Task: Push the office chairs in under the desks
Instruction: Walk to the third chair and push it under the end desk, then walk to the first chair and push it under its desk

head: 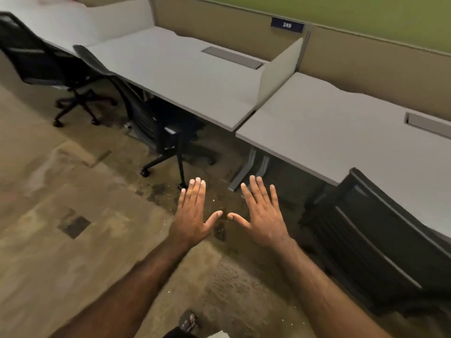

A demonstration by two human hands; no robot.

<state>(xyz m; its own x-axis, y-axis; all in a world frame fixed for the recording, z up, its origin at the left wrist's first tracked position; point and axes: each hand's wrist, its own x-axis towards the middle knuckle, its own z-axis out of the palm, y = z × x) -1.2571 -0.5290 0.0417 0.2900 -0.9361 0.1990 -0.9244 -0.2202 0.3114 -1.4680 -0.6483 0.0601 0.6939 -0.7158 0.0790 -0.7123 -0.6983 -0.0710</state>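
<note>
While your left hand (192, 215) and right hand (262, 215) are stretched out ahead of you, both are spread flat with palms down, fingers splayed and thumbs nearly meeting, and neither grips or touches anything. They hang above the patterned carpet (73, 240), well short of the row of grey tables.

Ahead and to the left of your left hand stands a black office chair (151, 118), its seat tucked under the middle table (183, 76) and its backrest leaning against the table's front edge; one of its casters sits on the carpet just beyond your left fingertips. Farther left, a second black chair (36, 57) stands clear of its table, turned at an angle, well apart from your hands.

To the right of your right hand, a third black chair (366, 235) has its slatted backrest close against the edge of the nearer table (329, 132). A low divider panel (280, 69) separates the two tables ahead of your right hand, and a small sign reading 249 (287, 25) sits on the partition behind it.
</note>
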